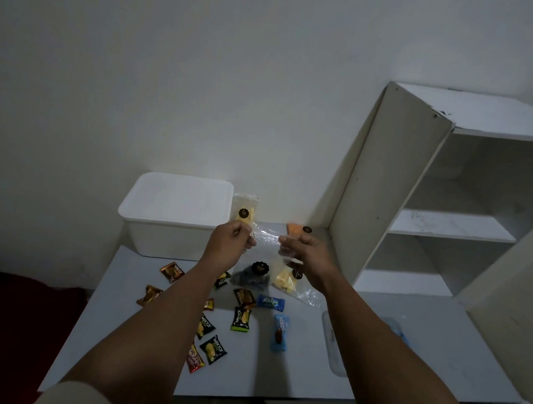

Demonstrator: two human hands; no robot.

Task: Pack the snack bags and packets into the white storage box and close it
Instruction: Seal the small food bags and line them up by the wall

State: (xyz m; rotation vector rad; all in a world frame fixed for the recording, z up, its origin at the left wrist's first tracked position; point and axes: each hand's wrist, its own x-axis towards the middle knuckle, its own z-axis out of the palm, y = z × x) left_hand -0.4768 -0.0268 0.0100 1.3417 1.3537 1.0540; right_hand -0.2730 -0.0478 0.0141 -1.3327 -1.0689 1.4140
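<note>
**Lifting two snack bags toward the box**

Pinched in the left hand is a clear yellow-snack bag, just right of the open white plastic storage box. An orange-snack bag is gripped by the right hand. Each should be lowered flat inside, leaving room for the packets.

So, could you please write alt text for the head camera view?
Two hands, left hand and right hand, each hold a clear snack bag above a table. A white box stands behind, and small snack packets lie scattered on the table.
</note>
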